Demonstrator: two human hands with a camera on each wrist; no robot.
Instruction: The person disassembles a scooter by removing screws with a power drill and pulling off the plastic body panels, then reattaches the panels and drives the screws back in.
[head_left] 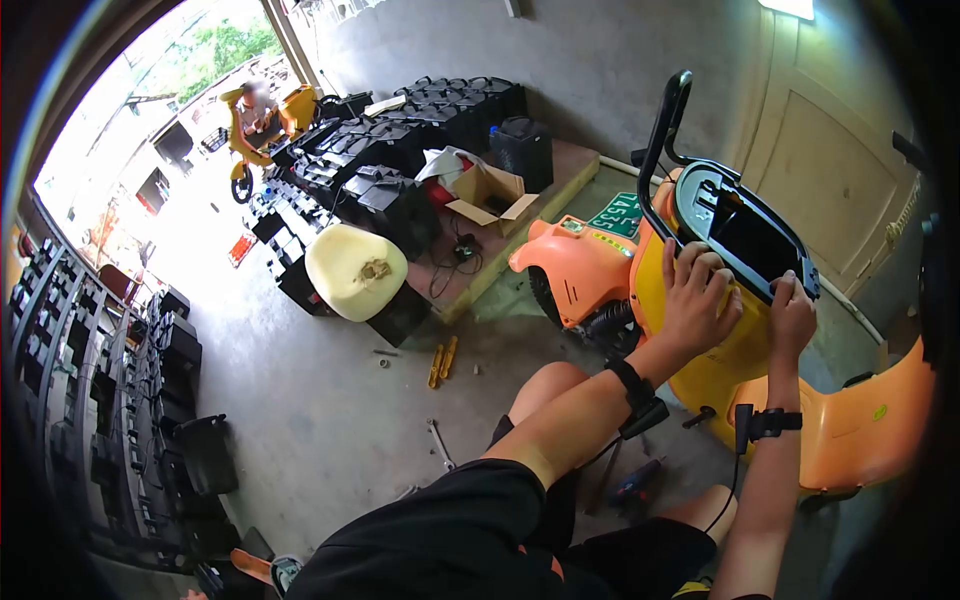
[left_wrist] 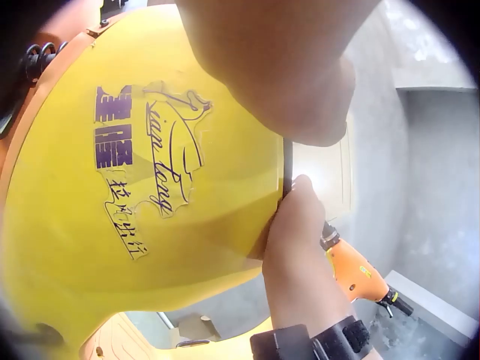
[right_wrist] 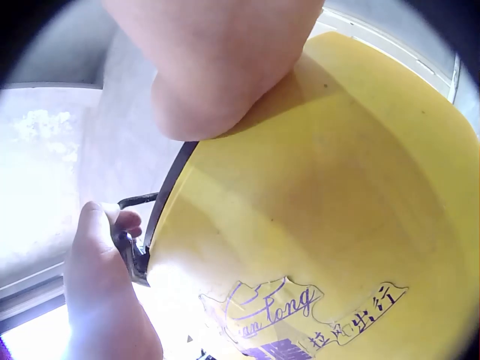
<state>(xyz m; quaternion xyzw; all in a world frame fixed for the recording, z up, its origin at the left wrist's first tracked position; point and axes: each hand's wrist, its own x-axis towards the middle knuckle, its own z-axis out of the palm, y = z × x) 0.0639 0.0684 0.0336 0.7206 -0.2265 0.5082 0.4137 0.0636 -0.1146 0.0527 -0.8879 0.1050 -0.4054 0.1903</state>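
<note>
An orange and yellow scooter [head_left: 850, 430] stands with its seat off and its compartment [head_left: 745, 235] open. My left hand [head_left: 695, 295] grips the top edge of the yellow side panel [head_left: 740, 350], fingers curled over the black rim. My right hand [head_left: 792, 315] grips the same edge a little further along. In the left wrist view my left hand [left_wrist: 277, 67] covers the top of the panel [left_wrist: 150, 225], which bears purple lettering, and the right hand [left_wrist: 296, 225] pinches the rim. The right wrist view shows the right hand [right_wrist: 210, 67] above the panel [right_wrist: 337, 225] and the left hand [right_wrist: 101, 262] on the black rim.
A black grab bar [head_left: 665, 130] rises behind the compartment. A loose yellow seat foam [head_left: 355, 270], stacked black batteries [head_left: 400, 140] and a cardboard box [head_left: 485, 195] stand beyond. A wrench [head_left: 440, 443] and yellow tools [head_left: 442, 360] lie on the concrete floor. Battery racks [head_left: 90, 400] line the left.
</note>
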